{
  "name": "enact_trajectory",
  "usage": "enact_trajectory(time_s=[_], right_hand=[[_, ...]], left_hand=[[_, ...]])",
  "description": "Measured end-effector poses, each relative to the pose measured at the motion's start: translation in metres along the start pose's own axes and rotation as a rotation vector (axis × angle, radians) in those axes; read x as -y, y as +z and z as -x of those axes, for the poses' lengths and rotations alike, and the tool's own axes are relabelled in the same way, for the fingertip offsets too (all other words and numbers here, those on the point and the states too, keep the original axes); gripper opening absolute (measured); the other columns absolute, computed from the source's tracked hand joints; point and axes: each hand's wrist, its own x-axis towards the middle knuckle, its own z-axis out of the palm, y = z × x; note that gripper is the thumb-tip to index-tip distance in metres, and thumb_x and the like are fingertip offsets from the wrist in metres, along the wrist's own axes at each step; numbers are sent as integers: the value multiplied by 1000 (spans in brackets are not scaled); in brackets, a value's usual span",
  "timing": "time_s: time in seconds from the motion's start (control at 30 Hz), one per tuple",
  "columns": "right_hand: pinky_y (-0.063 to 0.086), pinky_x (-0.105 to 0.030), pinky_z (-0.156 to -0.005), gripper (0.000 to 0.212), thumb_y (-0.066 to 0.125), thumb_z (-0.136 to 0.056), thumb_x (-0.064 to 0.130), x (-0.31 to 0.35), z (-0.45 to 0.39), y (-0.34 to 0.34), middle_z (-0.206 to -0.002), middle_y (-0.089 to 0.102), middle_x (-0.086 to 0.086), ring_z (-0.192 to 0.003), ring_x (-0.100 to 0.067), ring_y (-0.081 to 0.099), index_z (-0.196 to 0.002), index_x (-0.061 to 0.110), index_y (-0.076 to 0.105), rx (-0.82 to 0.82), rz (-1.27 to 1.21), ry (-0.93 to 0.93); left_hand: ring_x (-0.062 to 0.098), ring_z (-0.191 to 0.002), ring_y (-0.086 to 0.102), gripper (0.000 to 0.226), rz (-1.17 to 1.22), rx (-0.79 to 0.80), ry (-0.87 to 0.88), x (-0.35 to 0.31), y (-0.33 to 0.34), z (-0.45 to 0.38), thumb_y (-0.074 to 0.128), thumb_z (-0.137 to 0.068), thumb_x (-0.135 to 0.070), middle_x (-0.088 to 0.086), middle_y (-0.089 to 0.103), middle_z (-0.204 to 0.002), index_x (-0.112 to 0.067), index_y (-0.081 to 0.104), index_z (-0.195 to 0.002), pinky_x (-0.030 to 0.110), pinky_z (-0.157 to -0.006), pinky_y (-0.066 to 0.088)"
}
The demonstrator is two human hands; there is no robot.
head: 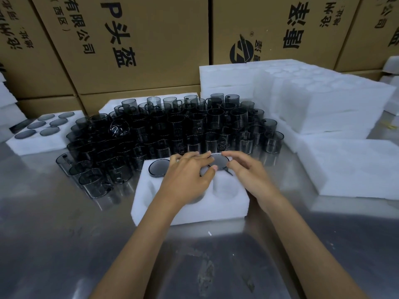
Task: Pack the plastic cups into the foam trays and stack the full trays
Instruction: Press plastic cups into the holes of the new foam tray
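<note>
Before me: a scuffed stainless steel table [64, 244] throwing back soft overhead glare | behind it: a wall of stacked brown cardboard cartons [151, 39] printed with bold black Chinese characters and a round logo [241, 50].

Both bare forearms reach forward and converge, the left hand [190, 172] palm down with fingers spread and gently bent, thumb tip pointing right, the right hand [246, 169] just beside it, fingers loosely curled toward the left.
</note>
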Motion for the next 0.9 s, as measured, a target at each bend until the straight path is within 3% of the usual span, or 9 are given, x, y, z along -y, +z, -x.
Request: enact_trajectory(time_s=[0.13,0.33,0.47,0.57,0.67,0.8,0.83,0.9], right_hand=[[41,0,-62,32,54,-96,11,-1,0,2,-106,68,8,-74,18,58,-115,29,72,-15,4,-16],[45,-3,-76,29,60,-93,13,-1,-6,-1,-110,71,14,-96,12,61,-108,32,75,-69,49,-61],[51,-24,-93,19,64,-89,21,19,-33,6,-96,74,19,-98,2,65,-97,32,77,-228,91,-120],[53,-30,-88,12,66,-87,29,41,-64,26,-84,72,19,-93,-5,67,-77,32,72,-203,282,-84],[51,-39,-95,18,69,-88,42,52,-89,50,-89,73,6,-98,-20,67,-75,28,69,-142,502,1],[47,-44,-101,22,70,-89,42,52,-109,63,-99,73,-1,-104,-25,65,-76,24,67,-126,562,82],[49,-43,-99,19,70,-89,38,51,-111,62,-100,73,-1,-104,-24,66,-79,23,70,-138,542,85],[52,-40,-95,11,68,-90,32,49,-113,59,-97,73,2,-101,-22,67,-83,24,72,-173,507,61]], left_hand=[[2,-137,33,41,-5,-13,-5,1,1,0,43,-100,-47,-24,43,-148,-33,57,-136,24,-97,12],[-3,-130,37,34,100,-35,-62,2,1,-4,53,-95,-48,-29,52,-138,-37,64,-125,18,-85,9],[-5,-122,41,27,198,-65,-74,5,-2,-6,53,-97,-42,-28,60,-127,-41,65,-121,14,-82,9],[-1,-120,46,29,202,-90,-75,6,-3,-3,50,-99,-37,-22,65,-120,-41,63,-124,15,-83,10],[2,-113,54,28,259,-115,-95,4,-4,-2,50,-99,-32,-20,68,-114,-38,65,-121,14,-86,11],[7,-102,62,27,413,-147,-130,2,-9,1,52,-98,-25,-15,72,-102,-32,69,-117,32,-106,36],[7,-99,63,27,448,-158,-146,2,-10,2,53,-97,-24,-14,73,-101,-29,69,-118,36,-104,42],[0,-94,62,29,502,-190,-185,4,-11,1,54,-96,-21,-13,72,-104,-26,68,-121,29,-95,49]])
